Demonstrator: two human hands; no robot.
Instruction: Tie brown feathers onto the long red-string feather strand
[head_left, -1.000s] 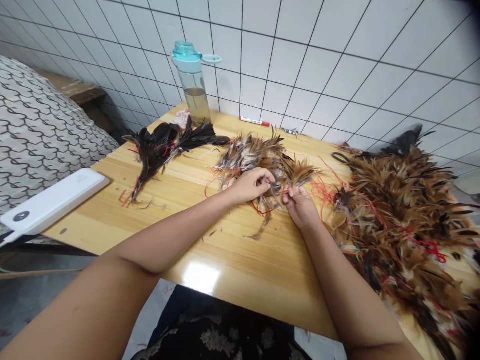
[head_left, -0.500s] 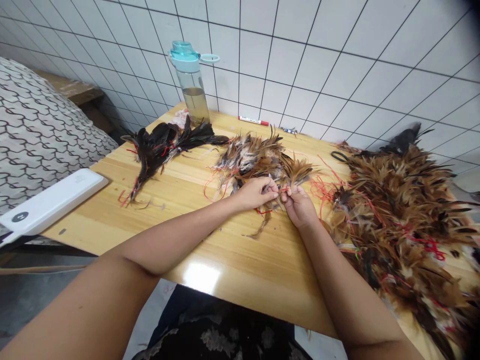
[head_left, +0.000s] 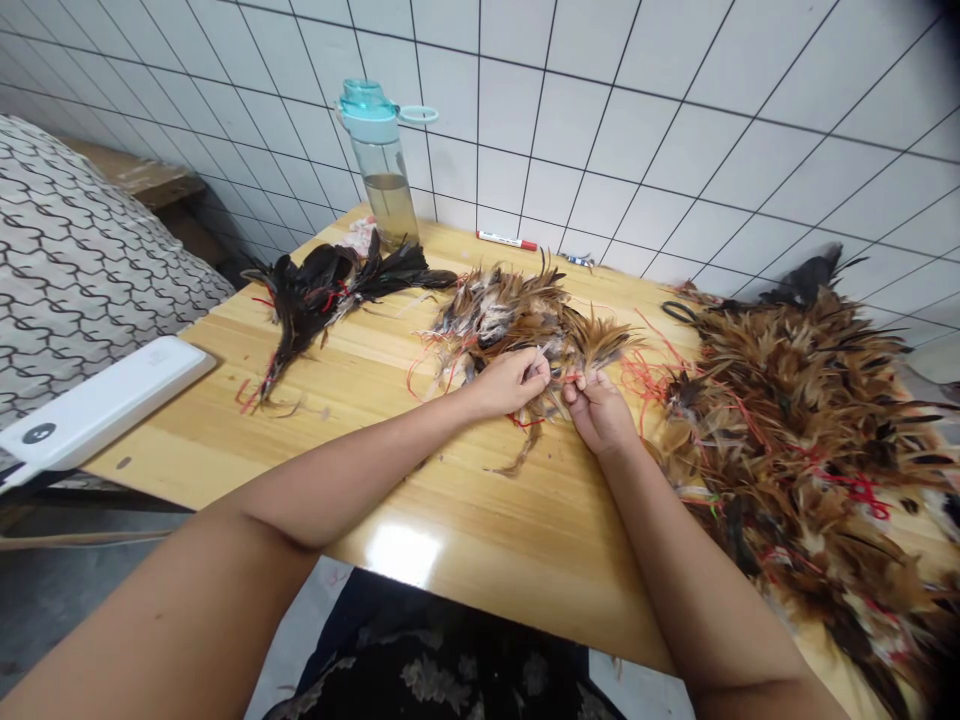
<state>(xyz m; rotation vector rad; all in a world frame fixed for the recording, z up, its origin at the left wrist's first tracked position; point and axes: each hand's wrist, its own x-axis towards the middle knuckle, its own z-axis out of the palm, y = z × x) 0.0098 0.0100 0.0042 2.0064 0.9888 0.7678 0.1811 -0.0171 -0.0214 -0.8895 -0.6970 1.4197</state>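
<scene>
Just above the middle of the table, my right hand (head_left: 598, 408) pinches the base of a small bunch of brown feathers (head_left: 596, 340), which fans out behind the fingers. A bit of red string (head_left: 571, 377) shows at those fingertips. To its left, a small gap away, my left hand (head_left: 510, 383) is closed with thumb and forefinger pressed together; whatever they hold is too small to make out. Beyond my left hand lies a loose heap of brown and grey feathers (head_left: 499, 310) with red strings at its left edge.
A large pile of brown feather bunches (head_left: 810, 420) covers the right side. Dark feathers (head_left: 322, 290) lie at the left, near a water bottle (head_left: 386, 185). A red-and-white marker (head_left: 506, 241) rests by the tiled wall. A white power bank (head_left: 112, 400) overhangs the left edge.
My left hand has drawn slightly left, widening the gap from my right hand. My right hand stays nearly in place with its fingers still pinched.
</scene>
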